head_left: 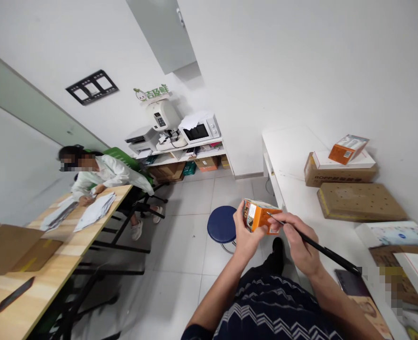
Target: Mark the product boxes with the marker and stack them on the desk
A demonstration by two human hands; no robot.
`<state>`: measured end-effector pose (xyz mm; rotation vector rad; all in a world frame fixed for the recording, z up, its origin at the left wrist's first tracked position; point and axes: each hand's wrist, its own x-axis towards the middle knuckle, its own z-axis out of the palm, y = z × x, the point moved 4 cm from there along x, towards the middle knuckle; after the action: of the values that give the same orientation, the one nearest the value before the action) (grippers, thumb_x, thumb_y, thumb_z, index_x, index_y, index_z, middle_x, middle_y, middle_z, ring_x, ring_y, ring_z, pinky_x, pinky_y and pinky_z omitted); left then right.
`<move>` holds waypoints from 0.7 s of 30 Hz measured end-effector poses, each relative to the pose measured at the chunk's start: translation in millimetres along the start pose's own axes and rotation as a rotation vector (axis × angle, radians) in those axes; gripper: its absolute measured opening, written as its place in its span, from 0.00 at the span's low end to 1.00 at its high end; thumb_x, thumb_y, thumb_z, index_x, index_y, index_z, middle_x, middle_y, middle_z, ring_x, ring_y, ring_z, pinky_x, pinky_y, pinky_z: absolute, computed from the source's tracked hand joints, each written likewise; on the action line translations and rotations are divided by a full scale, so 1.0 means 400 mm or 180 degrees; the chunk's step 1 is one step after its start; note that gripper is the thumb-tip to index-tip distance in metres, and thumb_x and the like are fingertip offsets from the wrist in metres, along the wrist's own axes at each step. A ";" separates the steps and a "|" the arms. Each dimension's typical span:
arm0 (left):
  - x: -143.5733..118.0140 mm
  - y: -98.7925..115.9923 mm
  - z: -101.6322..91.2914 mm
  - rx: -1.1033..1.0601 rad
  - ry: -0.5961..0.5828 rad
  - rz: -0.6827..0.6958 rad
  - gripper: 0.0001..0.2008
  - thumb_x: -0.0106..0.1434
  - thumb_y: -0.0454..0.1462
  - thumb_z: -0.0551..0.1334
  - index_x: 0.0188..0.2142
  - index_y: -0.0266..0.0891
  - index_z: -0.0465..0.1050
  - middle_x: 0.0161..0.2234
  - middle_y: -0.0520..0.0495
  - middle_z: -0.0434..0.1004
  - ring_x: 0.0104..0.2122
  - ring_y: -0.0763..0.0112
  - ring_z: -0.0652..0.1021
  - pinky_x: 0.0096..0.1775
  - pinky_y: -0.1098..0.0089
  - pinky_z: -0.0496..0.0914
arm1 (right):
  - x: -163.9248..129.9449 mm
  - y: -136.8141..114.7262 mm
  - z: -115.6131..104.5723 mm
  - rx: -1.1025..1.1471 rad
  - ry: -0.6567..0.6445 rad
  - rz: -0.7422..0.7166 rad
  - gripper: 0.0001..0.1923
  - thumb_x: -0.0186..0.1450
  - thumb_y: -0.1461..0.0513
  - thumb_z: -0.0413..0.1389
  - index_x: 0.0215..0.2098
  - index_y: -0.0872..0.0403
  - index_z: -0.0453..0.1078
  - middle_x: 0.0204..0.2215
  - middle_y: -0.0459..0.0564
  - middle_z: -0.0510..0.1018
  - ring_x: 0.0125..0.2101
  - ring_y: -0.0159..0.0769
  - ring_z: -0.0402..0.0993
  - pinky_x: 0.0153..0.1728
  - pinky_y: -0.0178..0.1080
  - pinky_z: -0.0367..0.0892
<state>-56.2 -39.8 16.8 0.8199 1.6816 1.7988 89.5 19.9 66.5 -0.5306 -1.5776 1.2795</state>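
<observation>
My left hand [246,234] grips a small orange carton [261,217] with printed sides and a white label, holding it tilted in front of my body. In my right hand [302,243] is a long, slim black tool [324,251] with a thin pale tip, held like a pen. Its tip is at the orange face of the carton; I cannot tell whether it touches. The tool's exact kind is unclear. Both hands are above the floor, beside the white table [310,236].
On the white table are cardboard boxes [361,200], another orange carton [348,148] and a tissue pack [400,233]. A blue stool [223,224] stands ahead. At left, a person [106,172] sits with papers [95,211] at a wooden table [67,264]. Beyond is a microwave [199,130].
</observation>
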 end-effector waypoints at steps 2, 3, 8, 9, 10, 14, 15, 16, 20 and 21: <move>-0.003 0.016 -0.011 0.0499 0.0171 0.0364 0.48 0.44 0.36 0.72 0.65 0.46 0.59 0.58 0.40 0.60 0.61 0.46 0.65 0.63 0.51 0.61 | 0.001 0.010 -0.004 -0.0046 0.0086 -0.0028 0.12 0.72 0.58 0.51 0.44 0.49 0.76 0.37 0.50 0.81 0.33 0.38 0.77 0.36 0.42 0.76; -0.003 0.021 -0.015 0.0657 0.0207 0.0496 0.48 0.44 0.35 0.72 0.65 0.46 0.59 0.58 0.40 0.60 0.61 0.46 0.65 0.63 0.50 0.60 | 0.000 0.014 -0.007 -0.0054 0.0147 0.0004 0.11 0.71 0.58 0.52 0.44 0.49 0.76 0.36 0.50 0.81 0.33 0.38 0.78 0.36 0.41 0.76; 0.000 0.014 -0.018 0.0382 -0.0110 0.0847 0.49 0.48 0.42 0.73 0.67 0.46 0.53 0.61 0.37 0.57 0.64 0.43 0.63 0.64 0.50 0.59 | -0.001 0.010 -0.029 -0.0121 0.0354 0.0198 0.08 0.69 0.58 0.56 0.43 0.50 0.75 0.34 0.49 0.82 0.33 0.38 0.79 0.35 0.40 0.77; 0.000 0.008 -0.016 0.0198 -0.0250 0.0893 0.51 0.49 0.44 0.73 0.68 0.46 0.51 0.63 0.37 0.56 0.64 0.43 0.63 0.65 0.50 0.59 | 0.000 0.004 -0.033 -0.0128 0.0378 0.0199 0.07 0.69 0.58 0.56 0.43 0.50 0.75 0.34 0.49 0.82 0.33 0.38 0.79 0.35 0.40 0.77; 0.000 0.002 -0.014 0.0037 -0.0392 0.0938 0.52 0.49 0.46 0.73 0.68 0.45 0.48 0.64 0.36 0.55 0.64 0.42 0.63 0.65 0.49 0.59 | 0.002 -0.002 -0.037 -0.0135 0.0397 0.0189 0.07 0.69 0.58 0.56 0.42 0.50 0.75 0.33 0.49 0.82 0.33 0.38 0.79 0.35 0.40 0.77; -0.004 -0.016 -0.004 -0.0158 -0.0698 0.1112 0.59 0.48 0.47 0.74 0.70 0.45 0.38 0.67 0.33 0.50 0.66 0.40 0.60 0.66 0.49 0.56 | 0.015 -0.028 -0.051 -0.0255 0.0440 0.0062 0.07 0.70 0.58 0.55 0.39 0.50 0.75 0.28 0.46 0.81 0.29 0.36 0.79 0.31 0.36 0.75; -0.006 -0.018 -0.002 -0.0157 -0.0730 0.1124 0.61 0.48 0.47 0.74 0.70 0.45 0.36 0.67 0.33 0.50 0.67 0.39 0.59 0.66 0.49 0.56 | 0.020 -0.033 -0.053 -0.0323 0.0434 0.0016 0.08 0.70 0.58 0.54 0.38 0.50 0.74 0.26 0.46 0.81 0.27 0.35 0.78 0.29 0.35 0.74; -0.007 -0.019 0.001 -0.0173 -0.0765 0.1110 0.62 0.48 0.47 0.75 0.70 0.45 0.35 0.67 0.33 0.50 0.67 0.39 0.59 0.67 0.49 0.55 | 0.025 -0.038 -0.054 -0.0401 0.0415 -0.0021 0.09 0.70 0.57 0.54 0.36 0.51 0.74 0.25 0.45 0.79 0.26 0.35 0.77 0.27 0.35 0.73; -0.009 -0.025 0.012 -0.0388 -0.0988 0.0800 0.65 0.48 0.51 0.74 0.71 0.47 0.30 0.68 0.33 0.50 0.67 0.39 0.61 0.67 0.47 0.55 | 0.043 -0.052 -0.041 -0.0594 0.0110 -0.0051 0.11 0.70 0.55 0.53 0.35 0.51 0.73 0.26 0.46 0.78 0.25 0.34 0.76 0.25 0.34 0.71; -0.008 -0.031 0.013 -0.0422 -0.1000 0.0618 0.67 0.47 0.53 0.75 0.71 0.47 0.29 0.68 0.33 0.51 0.66 0.39 0.62 0.67 0.46 0.55 | 0.046 -0.055 -0.034 -0.0608 -0.0011 -0.0055 0.11 0.70 0.55 0.53 0.35 0.51 0.72 0.26 0.45 0.78 0.24 0.33 0.75 0.24 0.33 0.70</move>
<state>-50.3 -37.8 4.4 1.1709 1.3066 1.7744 99.2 33.8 93.3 -0.6328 -1.7138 1.1234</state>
